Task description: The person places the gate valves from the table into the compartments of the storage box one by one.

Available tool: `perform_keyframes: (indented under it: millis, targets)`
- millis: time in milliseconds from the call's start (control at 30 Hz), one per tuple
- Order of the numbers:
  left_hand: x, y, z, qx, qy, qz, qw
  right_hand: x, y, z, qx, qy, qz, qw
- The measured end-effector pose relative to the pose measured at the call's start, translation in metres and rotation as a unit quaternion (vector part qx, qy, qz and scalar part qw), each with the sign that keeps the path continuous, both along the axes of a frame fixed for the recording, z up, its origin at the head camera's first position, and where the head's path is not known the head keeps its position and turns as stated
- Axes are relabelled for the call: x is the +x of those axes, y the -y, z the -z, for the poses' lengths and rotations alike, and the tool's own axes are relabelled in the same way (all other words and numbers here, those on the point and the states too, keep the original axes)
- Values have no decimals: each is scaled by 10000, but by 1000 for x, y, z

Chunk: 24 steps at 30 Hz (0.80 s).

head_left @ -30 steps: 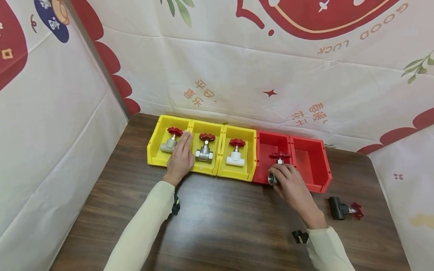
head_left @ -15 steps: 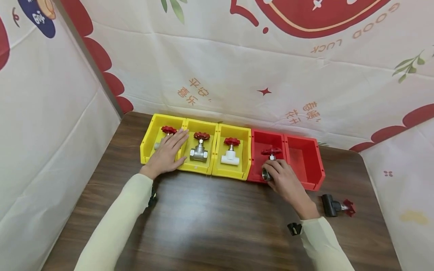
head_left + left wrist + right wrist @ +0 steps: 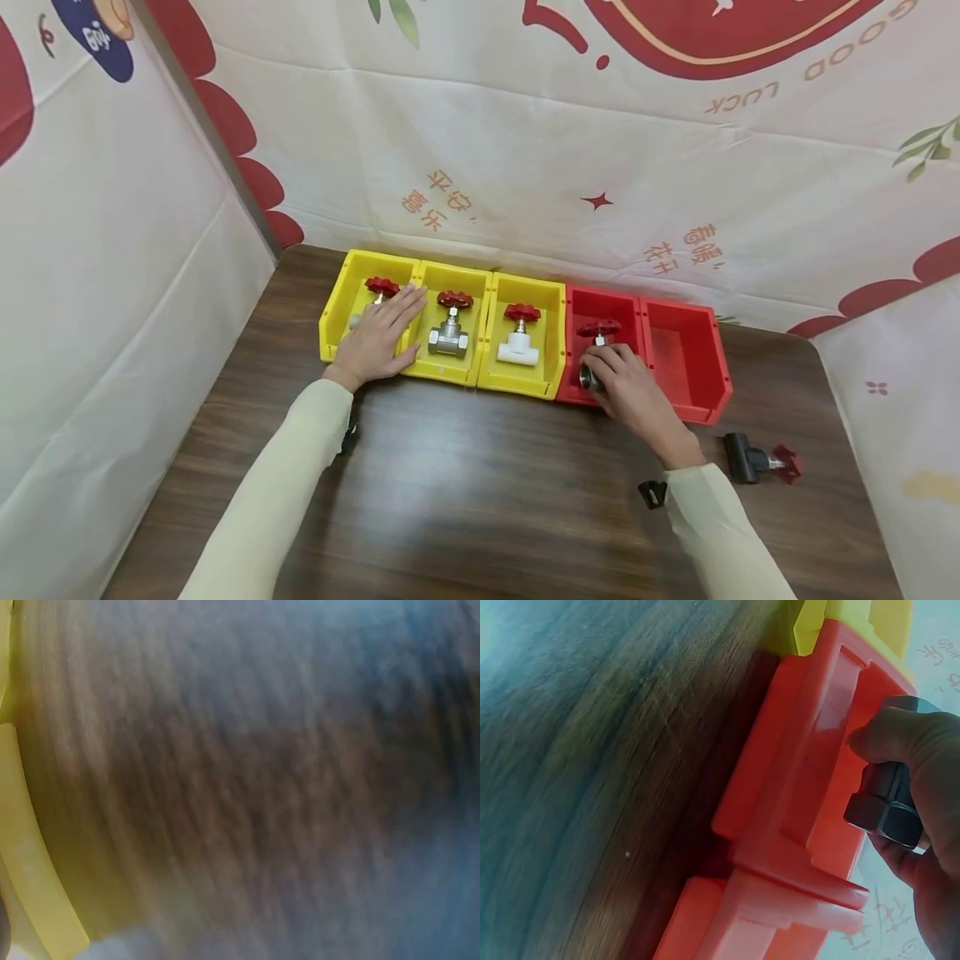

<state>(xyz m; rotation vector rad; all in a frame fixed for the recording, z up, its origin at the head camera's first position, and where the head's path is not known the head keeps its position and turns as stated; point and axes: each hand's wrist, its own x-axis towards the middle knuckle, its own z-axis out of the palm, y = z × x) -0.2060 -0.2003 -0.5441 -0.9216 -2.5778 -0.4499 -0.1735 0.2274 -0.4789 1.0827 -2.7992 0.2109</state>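
My right hand [image 3: 630,387] grips the metal body of a globe-style valve [image 3: 889,806] in the left red bin [image 3: 581,308]. Its red handwheel [image 3: 598,328] points toward the back wall, and one threaded end shows beside my fingers. My left hand [image 3: 375,342] lies with straight, spread fingers across the two leftmost yellow bins [image 3: 332,321], holding nothing. Beneath it is a grey valve with a red handwheel [image 3: 382,287], mostly covered. A steel valve [image 3: 448,339] sits in the middle yellow bin, and a white valve [image 3: 518,348] in the right one.
Right of the held valve is a second red bin [image 3: 682,367]. A black valve with a red wheel [image 3: 746,460] lies on the wooden table [image 3: 465,500] at the right. The bins stand along the back against a printed cloth wall [image 3: 495,167].
My left hand has shifted left over the leftmost yellow bin and its fingers have spread. The right hand, still holding the valve, has moved slightly left and back within the red bin.
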Motion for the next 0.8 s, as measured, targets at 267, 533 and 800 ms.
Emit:
perform_keyframes:
  millis: [267, 533, 800]
  targets:
    - [-1, 0, 0, -58, -42, -76, 9999, -16, 6, 6, 4, 213, 256, 9994]
    - [1, 0, 0, -98, 17, -159, 9998, -27, 6, 11, 301, 607, 418, 9968]
    - [-1, -3, 1, -5, -103, -92, 9999, -34, 9, 16, 410, 809, 507, 9946]
